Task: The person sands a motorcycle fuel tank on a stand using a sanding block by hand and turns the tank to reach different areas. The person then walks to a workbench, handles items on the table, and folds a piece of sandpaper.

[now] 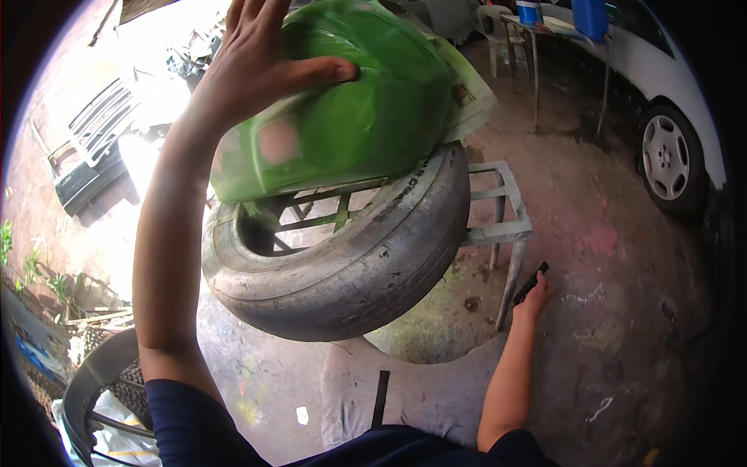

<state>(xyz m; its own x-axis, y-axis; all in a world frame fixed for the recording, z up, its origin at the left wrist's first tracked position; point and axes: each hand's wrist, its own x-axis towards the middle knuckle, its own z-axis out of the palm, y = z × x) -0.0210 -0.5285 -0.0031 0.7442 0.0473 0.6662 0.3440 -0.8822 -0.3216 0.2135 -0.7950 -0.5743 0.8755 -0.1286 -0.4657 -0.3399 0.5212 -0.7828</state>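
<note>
A glossy green curved panel (373,101), pinkish in a patch or two, leans on a worn grey tyre (366,272). Against its upper left side is my left hand (253,66), thumb pressed on the green surface; the fingertips are cut off by the picture's upper edge. Pale sheet material (471,97) sticks out along the panel's right side. The tyre lies tilted on a grey metal stand (510,206). Low on the right, apart from the panel, my right hand (532,299) is closed round a slim black bar-shaped object (532,283) whose kind I cannot make out.
A white car (661,66) stands at the right, beyond a table (556,31) with blue containers. A dark slatted item (97,167) lies on the left. At lower left are a curved grey rim (85,373) and a whitish plastic bag (117,416). The floor (622,311) is paint-stained.
</note>
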